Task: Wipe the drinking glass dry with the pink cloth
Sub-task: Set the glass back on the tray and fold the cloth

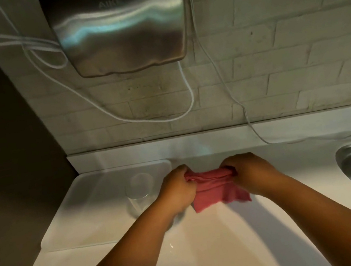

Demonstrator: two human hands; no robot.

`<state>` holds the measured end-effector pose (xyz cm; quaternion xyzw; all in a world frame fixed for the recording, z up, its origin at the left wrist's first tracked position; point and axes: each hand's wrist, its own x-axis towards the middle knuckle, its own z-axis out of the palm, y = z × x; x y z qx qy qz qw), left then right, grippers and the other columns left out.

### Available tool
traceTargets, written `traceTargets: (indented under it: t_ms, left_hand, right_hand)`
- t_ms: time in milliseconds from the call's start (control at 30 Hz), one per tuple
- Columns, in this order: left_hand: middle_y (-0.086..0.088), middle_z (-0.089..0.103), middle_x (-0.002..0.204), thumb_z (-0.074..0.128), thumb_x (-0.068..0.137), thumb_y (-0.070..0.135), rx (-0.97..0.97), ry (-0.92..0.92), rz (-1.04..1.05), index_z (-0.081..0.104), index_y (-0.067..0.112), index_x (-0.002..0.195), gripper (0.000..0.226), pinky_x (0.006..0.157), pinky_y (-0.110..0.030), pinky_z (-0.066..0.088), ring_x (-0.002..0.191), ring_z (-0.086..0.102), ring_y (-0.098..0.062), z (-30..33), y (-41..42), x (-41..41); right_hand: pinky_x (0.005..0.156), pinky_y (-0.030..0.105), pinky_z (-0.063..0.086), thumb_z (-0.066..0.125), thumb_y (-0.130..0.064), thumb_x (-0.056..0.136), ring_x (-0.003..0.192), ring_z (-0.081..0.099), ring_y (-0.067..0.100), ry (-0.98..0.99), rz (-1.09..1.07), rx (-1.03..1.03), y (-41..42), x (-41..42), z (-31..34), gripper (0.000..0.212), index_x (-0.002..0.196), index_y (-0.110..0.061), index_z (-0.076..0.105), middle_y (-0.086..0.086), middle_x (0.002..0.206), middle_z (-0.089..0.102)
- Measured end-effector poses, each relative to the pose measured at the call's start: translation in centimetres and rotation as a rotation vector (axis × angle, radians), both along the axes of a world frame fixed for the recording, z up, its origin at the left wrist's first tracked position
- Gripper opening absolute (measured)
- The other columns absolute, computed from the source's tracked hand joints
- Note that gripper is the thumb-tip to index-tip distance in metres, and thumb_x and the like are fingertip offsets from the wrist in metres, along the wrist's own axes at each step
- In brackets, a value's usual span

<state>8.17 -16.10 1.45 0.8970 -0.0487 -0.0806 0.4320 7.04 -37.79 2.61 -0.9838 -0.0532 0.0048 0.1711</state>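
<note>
Gripping bunched pink cloth (pixel 215 189) above white worktop (pixel 221 240): your left hand (pixel 177 188) and right hand (pixel 248 173) closed on it. Clear drinking glass (pixel 139 195) upright on white tray (pixel 85 207), just beside left hand.

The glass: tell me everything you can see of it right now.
The glass is a clear, plain tumbler that looks empty. It stands upright on the white tray, near the tray's right edge. The left hand and forearm hide its lower right side, so contact there cannot be judged. Both that hand and the right hand grip the cloth, which lies right of the glass, apart from it.
</note>
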Motion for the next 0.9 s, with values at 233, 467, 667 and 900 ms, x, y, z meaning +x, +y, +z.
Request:
traceTargets:
  t_ms: [233, 467, 667, 900]
  left_hand:
    - [-0.003, 0.063, 0.093, 0.048, 0.094, 0.007, 0.213, -0.044, 0.093, 0.061, 0.014, 0.096, 0.014, 0.067, -0.028, 0.046, 0.08, 0.06, -0.018, -1.6, -1.6, 3.9]
    - [-0.025, 0.055, 0.137, 0.047, 0.098, 0.002, 0.271, -0.097, -0.074, 0.057, 0.003, 0.121, 0.025, 0.113, -0.051, 0.044, 0.135, 0.05, -0.047, -6.5, -1.9, 1.4]
    - [-0.025, 0.025, 0.17, 0.03, 0.097, 0.033, 0.845, -0.326, -0.217, 0.024, -0.001, 0.161, 0.072, 0.129, -0.052, 0.0, 0.16, 0.009, -0.043, -8.8, -1.9, -1.7]
    - [-0.023, -0.005, 0.175, 0.023, 0.107, 0.044, 0.89, -0.233, -0.206, -0.004, 0.002, 0.165, 0.076, 0.129, -0.051, -0.009, 0.16, -0.009, -0.041, -8.7, -3.0, -1.1]
  right_hand:
    - [0.079, 0.026, 0.053, 0.062, -0.024, 0.091, 0.08, 0.062, 0.011, 0.061, -0.033, -0.005, 0.6, 4.9, -3.3, 0.023, 0.109, -0.038, 0.069, -0.013, 0.092, 0.066]
    - [0.086, 0.035, 0.056, 0.055, -0.039, 0.087, 0.109, 0.068, 0.028, -0.24, 0.104, 0.009, -0.5, 1.8, -8.2, 0.034, 0.118, -0.032, 0.069, 0.0, 0.118, 0.072]
    - [0.124, 0.041, 0.004, 0.017, -0.063, 0.098, 0.154, -0.002, 0.024, -0.091, 0.125, -0.157, 0.5, -1.9, -11.4, 0.076, 0.159, -0.018, 0.01, -0.003, 0.164, 0.002]
    - [0.121, 0.049, -0.01, -0.006, -0.063, 0.094, 0.151, -0.02, 0.028, -0.013, 0.062, -0.261, 2.6, -1.2, -11.2, 0.081, 0.159, -0.015, -0.005, 0.007, 0.166, -0.013]
